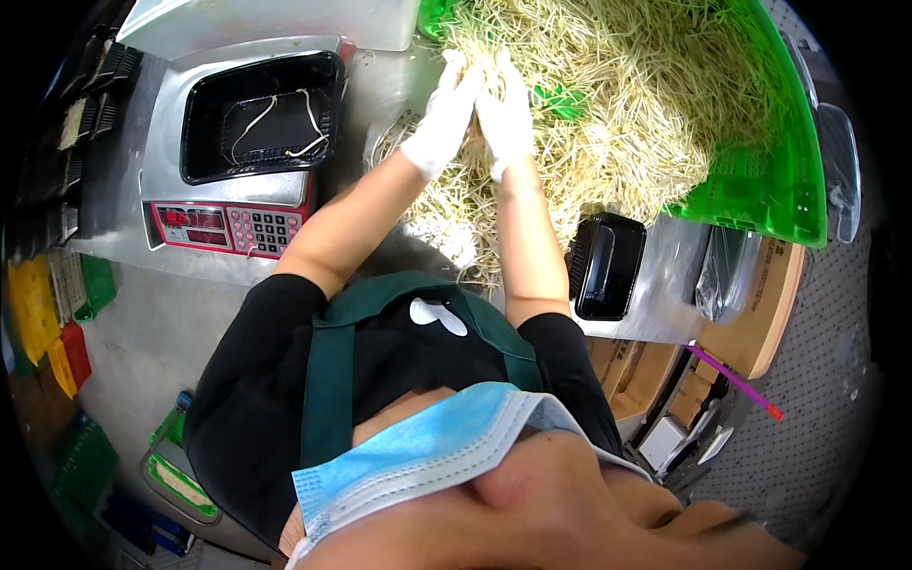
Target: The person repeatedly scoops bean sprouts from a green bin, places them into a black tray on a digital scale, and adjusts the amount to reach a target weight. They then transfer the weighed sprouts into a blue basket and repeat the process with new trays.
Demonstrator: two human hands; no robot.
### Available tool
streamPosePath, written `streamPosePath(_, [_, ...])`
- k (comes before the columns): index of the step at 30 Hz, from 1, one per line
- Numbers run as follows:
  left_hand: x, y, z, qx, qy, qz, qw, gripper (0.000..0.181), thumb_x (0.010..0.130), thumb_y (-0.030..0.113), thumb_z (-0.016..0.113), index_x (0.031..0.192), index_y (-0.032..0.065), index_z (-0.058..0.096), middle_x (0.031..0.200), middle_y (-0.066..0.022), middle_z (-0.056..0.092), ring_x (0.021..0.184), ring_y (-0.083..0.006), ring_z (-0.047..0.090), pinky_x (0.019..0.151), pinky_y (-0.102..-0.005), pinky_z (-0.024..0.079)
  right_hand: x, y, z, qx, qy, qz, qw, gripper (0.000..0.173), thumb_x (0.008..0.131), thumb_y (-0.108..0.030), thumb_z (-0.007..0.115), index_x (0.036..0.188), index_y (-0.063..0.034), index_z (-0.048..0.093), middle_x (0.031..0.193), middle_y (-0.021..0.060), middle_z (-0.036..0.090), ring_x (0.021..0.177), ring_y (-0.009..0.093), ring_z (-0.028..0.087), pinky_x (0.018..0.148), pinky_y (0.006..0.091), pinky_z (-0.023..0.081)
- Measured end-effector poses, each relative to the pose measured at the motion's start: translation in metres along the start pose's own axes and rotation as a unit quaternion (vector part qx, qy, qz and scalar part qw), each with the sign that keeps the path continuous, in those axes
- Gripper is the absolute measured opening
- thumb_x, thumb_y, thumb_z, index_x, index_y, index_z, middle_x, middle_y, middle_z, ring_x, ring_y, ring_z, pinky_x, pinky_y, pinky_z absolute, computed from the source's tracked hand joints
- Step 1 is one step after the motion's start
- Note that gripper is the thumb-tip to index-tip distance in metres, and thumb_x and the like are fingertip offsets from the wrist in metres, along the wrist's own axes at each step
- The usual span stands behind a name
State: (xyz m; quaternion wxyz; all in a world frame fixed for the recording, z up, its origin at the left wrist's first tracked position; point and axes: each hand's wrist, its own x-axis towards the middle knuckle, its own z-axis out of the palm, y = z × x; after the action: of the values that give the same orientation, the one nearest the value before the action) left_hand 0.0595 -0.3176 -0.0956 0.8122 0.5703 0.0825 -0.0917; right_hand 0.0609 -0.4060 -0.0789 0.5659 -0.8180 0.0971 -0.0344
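My left hand (pixel 443 122), in a white glove, is raised beside my right hand (pixel 506 117), gloved the same way. Between them they hold a bunch of bean sprouts (pixel 486 60), whose upper ends merge with the big heap of bean sprouts (pixel 634 92) behind. Both sets of fingertips are partly covered by strands. To the left, a black plastic tray (pixel 260 117) rests on the steel pan of a red digital scale (pixel 226 226). A few single sprouts lie in that tray.
The heap spills from a green plastic basket (pixel 748 185) onto the steel table (pixel 399 78). Stacked black trays (pixel 610 267) stand right of my right forearm. A translucent bin (pixel 271 25) is behind the scale; cardboard boxes (pixel 762 299) sit at the right edge.
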Motion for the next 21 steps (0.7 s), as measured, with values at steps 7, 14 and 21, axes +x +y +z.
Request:
streamPosePath(7, [-0.043,0.031,-0.076,0.359,-0.003,0.074,0.930,0.039,0.087,0.034,0.062,0.114,0.0053,0.064,0.121,-0.0232,0.058,0.116,-0.0315,0.054,0.098,-0.0398,0.043,-0.064,0.060,-0.056,0.000,-0.014,-0.005,1.000,0.081,0.081,-0.036,0.070,0.143,-0.0016,0.033,0.149,0.0208,0.029,0.141,0.031,0.022,0.115,0.0383,0.017])
streamPosePath(14, [-0.012,-0.018,-0.054,0.266,-0.068,0.007,0.962,0.055,0.097,0.039,0.041,0.137,0.0007,0.038,0.134,-0.0197,0.048,0.122,-0.0290,0.049,0.101,-0.0386,0.040,-0.063,0.042,-0.003,-0.103,0.010,0.051,0.993,0.078,0.087,-0.046,0.058,0.142,0.0031,0.032,0.147,0.0220,0.033,0.138,0.032,0.029,0.113,0.0363,0.023])
streamPosePath(21, [-0.122,0.022,-0.042,-0.087,-0.201,0.039,0.975,0.050,0.099,0.023,0.045,0.143,0.0025,0.032,0.153,-0.0076,0.025,0.135,-0.0184,0.031,0.111,-0.0315,0.027,-0.085,-0.017,-0.051,0.070,-0.215,0.043,0.973,0.064,0.087,-0.036,0.063,0.135,0.0032,0.045,0.141,0.0207,0.043,0.130,0.026,0.043,0.106,0.0323,0.035])
